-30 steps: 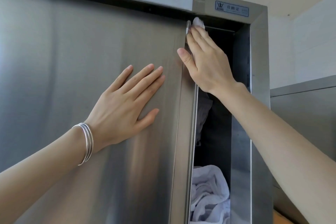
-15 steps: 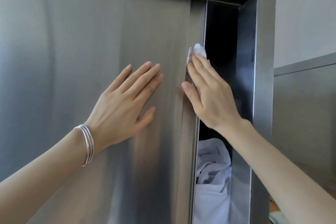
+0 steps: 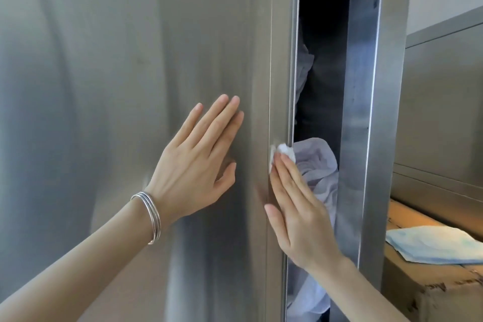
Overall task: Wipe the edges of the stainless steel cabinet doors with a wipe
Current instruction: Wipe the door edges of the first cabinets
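a: since the wipe (image 3: 285, 150) looks soft and limp, hold it how?
b: pinned flat: right hand (image 3: 300, 212), fingers straight, presses it on the door edge (image 3: 281, 86) mid-frame; left hand (image 3: 198, 165) lies flat beside

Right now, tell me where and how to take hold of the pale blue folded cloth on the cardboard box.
Pinch the pale blue folded cloth at its near corner, coming from the front and above. It lies flat on the cardboard box, and that near edge seems slightly lifted, so a thumb could probably slide under.
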A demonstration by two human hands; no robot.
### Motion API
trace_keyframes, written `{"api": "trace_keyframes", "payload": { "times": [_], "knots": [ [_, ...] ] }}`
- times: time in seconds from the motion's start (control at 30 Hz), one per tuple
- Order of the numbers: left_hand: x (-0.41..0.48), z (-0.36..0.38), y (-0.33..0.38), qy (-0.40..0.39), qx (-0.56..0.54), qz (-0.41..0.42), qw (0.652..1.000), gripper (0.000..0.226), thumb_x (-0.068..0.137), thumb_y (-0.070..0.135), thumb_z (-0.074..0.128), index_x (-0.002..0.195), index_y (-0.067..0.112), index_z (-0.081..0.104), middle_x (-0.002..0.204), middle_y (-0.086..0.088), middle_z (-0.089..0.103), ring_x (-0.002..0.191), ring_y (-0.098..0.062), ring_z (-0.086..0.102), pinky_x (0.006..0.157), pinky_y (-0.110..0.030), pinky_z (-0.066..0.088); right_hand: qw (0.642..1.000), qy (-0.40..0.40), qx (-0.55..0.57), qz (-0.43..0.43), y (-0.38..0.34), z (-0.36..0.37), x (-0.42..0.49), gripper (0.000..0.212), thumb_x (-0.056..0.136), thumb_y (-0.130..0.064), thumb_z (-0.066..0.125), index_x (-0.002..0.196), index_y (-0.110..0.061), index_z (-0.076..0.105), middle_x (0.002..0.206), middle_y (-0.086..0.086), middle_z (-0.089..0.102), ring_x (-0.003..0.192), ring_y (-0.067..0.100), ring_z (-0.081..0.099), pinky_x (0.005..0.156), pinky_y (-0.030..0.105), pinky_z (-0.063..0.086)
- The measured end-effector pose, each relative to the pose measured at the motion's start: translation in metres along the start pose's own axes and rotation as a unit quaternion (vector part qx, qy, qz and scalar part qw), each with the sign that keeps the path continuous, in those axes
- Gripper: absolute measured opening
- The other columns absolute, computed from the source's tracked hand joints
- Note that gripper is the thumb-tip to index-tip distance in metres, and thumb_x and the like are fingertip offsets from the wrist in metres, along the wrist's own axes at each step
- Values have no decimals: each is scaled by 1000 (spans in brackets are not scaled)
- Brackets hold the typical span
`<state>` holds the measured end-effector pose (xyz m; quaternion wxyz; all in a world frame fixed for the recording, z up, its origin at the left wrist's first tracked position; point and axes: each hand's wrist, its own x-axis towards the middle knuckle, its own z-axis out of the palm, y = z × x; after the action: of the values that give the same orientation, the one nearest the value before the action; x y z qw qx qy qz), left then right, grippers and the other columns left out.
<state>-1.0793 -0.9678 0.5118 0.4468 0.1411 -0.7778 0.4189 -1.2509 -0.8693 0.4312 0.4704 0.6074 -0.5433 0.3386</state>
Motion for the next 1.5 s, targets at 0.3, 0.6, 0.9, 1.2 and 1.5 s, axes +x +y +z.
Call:
{"api": "trace_keyframes", "payload": {
  "times": [0.3, 0.6, 0.9, 1.2, 1.5],
  "knots": [
    [-8, 8, 8, 12, -17, 20, 1000, 66, 85, 25, 49, 144, -3, 40, 156, -14, 30, 147, -26, 23, 121, -46, 17, 995, 42, 71, 50, 0, 0, 21, 54, 102, -33, 28, 136, 5, 44, 149, 15, 34, 142, 23, 27, 116, 31, 25],
    [-59, 17, 32, -45, -13, 69, 996, 68, 85, 23, 48, 147, -1, 35, 158, -13, 27, 148, -27, 22, 121, -46, 19, 993, 34, 87, 65, -6, 9, -18, 42, 100, -19, 32, 129, 3, 53, 145, 12, 41, 138, 20, 36, 109, 34, 38],
    [-79, 19, 49, -67, -8, 38, 997, 70, 86, 21, 44, 150, -3, 27, 159, -16, 22, 148, -29, 19, 120, -48, 19, 996, -63, 58, 29, -21, 22, -101, 40, 101, -21, 29, 130, -1, 49, 142, 9, 41, 135, 23, 40, 109, 35, 37],
    [-138, 29, 81, -106, -12, 46, 993, 69, 87, 20, 43, 150, -3, 27, 160, -16, 19, 149, -30, 17, 121, -46, 17, 987, -146, 49, 44, -33, 31, -149, 43, 98, -19, 34, 136, 0, 41, 148, 13, 33, 139, 25, 31, 117, 32, 23],
    [-168, 34, 99, -126, -11, 63, 990, 70, 85, 20, 42, 150, -3, 26, 160, -17, 15, 149, -31, 13, 122, -48, 9, 988, -140, 42, 44, -39, 34, -175, 39, 98, -13, 36, 130, 3, 52, 141, 14, 46, 137, 25, 37, 111, 37, 35]
  ]
}}
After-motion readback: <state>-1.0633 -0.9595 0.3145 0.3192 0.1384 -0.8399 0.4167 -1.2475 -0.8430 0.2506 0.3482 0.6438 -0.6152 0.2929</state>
